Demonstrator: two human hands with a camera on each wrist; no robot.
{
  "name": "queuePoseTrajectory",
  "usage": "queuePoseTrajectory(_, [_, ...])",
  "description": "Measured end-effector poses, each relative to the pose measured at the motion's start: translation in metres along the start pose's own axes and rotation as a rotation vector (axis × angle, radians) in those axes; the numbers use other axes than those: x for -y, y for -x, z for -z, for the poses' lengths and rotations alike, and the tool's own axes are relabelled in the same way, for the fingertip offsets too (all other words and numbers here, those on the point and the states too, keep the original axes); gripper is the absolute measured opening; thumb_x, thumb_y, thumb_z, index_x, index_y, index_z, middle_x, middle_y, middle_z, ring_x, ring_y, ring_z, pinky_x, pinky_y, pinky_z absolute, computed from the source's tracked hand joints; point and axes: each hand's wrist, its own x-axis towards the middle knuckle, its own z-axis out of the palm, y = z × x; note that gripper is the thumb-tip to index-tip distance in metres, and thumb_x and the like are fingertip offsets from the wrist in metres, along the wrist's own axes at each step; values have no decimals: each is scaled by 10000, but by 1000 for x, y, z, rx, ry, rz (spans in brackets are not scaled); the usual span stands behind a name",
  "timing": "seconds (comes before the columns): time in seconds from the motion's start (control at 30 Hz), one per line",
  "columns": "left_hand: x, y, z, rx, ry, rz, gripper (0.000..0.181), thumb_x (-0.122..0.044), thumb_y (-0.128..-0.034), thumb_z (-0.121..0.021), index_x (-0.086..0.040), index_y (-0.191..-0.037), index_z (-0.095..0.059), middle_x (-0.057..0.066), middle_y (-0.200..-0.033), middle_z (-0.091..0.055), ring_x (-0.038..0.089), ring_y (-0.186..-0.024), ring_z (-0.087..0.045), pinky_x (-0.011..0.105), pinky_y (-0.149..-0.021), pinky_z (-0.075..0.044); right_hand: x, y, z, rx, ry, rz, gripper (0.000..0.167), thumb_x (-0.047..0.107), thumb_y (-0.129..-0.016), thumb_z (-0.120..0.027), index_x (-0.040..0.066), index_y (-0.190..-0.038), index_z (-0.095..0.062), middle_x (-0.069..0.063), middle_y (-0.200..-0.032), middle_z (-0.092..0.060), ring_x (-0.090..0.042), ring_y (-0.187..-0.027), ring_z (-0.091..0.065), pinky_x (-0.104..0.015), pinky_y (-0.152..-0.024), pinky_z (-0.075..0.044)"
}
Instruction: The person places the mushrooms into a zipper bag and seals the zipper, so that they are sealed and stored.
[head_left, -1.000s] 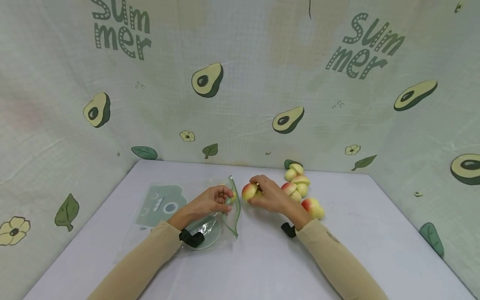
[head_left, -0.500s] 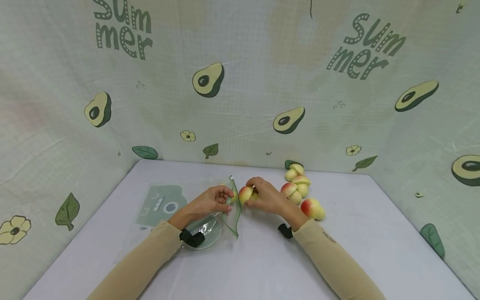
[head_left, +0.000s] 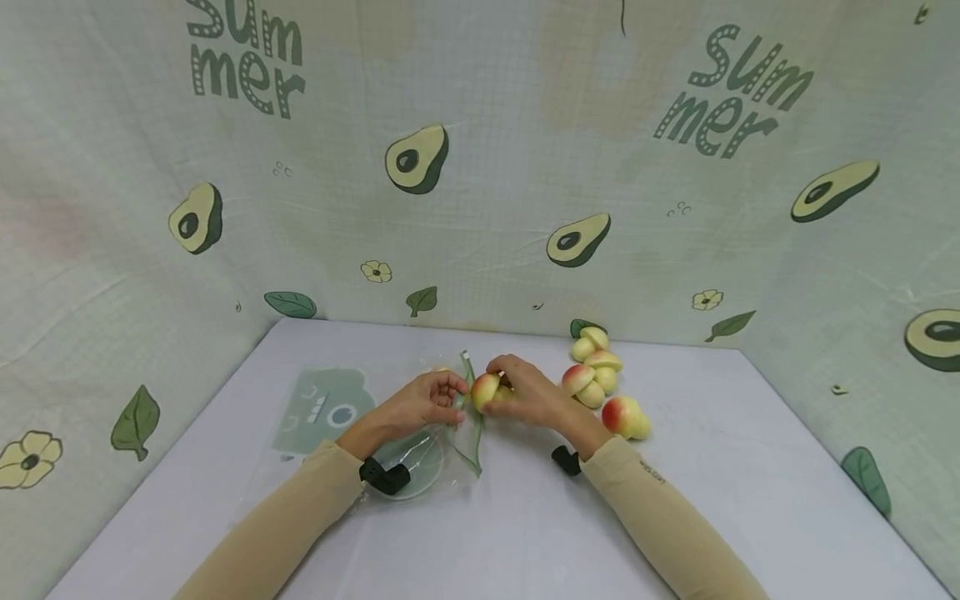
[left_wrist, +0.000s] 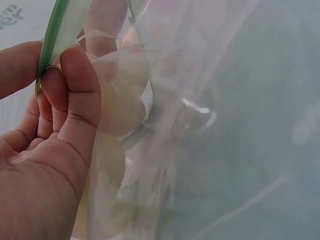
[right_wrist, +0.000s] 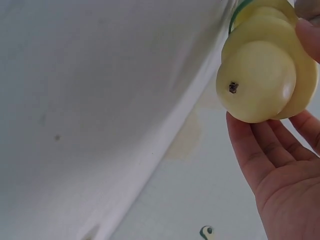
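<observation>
With its thumb and fingers, my left hand (head_left: 423,402) pinches the green zip edge (left_wrist: 54,32) of a clear zip bag (head_left: 318,417), which lies flat with a printed grey-green cartoon face. At the bag's mouth, my right hand (head_left: 534,393) grips a toy mushroom (head_left: 485,390) with a red-yellow cap. The right wrist view shows this mushroom's pale round stem (right_wrist: 257,80) between thumb and fingers. Blurred pale yellow shapes (left_wrist: 117,107) appear through the plastic in the left wrist view; whether they are inside the bag I cannot tell fully.
Several more toy mushrooms stand right of my right hand: a back one (head_left: 592,340), a pair of neighbours (head_left: 579,379) and a nearer red-capped one (head_left: 624,417). Patterned cloth (head_left: 480,192) hangs behind and beside the white table (head_left: 525,533).
My right hand has moved left with the toy mushroom, from just right of the bag to its mouth. The left hand keeps its place on the zip edge.
</observation>
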Motion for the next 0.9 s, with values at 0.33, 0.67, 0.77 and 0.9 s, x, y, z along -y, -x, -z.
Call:
queuePoseTrajectory(0.33, [-1,-1,0,16,4,-16,382,22,-814,-716,96,-1132,-518,75,-943,-444,151,-778,-427,191,-613,-402,2,-6,-4,30,-38,-44,464,297,-757,-822,126,-1021,-480,-50,-999,-595,-167,-917,-584,-310,-772,-480])
queuePoseTrajectory(0.67, [-1,0,0,5,3,-36,346,46,-807,-711,99,-1094,-527,103,-981,-428,157,-774,-424,182,-615,-402,6,-6,-6,84,-93,-59,487,269,-775,-809,103,-1082,-468,-44,-1053,-572,-174,-973,-601,-296,-780,-493])
queuePoseTrajectory(0.77, [-1,0,0,-1,5,-18,353,34,-810,-714,89,-1105,-528,106,-1037,-408,159,-795,-427,185,-626,-404,6,-4,-4,99,-98,-85,539,279,-766,-816,81,-1134,-474,-70,-1101,-574,-204,-1004,-609,-326,-803,-502])
queuePoseTrajectory(0.9, [-3,0,1,-2,24,3,365,28,-815,-714,84,-1121,-523,98,-1042,-422,159,-807,-430,191,-629,-405,4,-1,2,119,-70,-132,585,327,-746,-826,79,-1152,-487,-88,-1130,-582,-228,-1015,-604,-361,-823,-499])
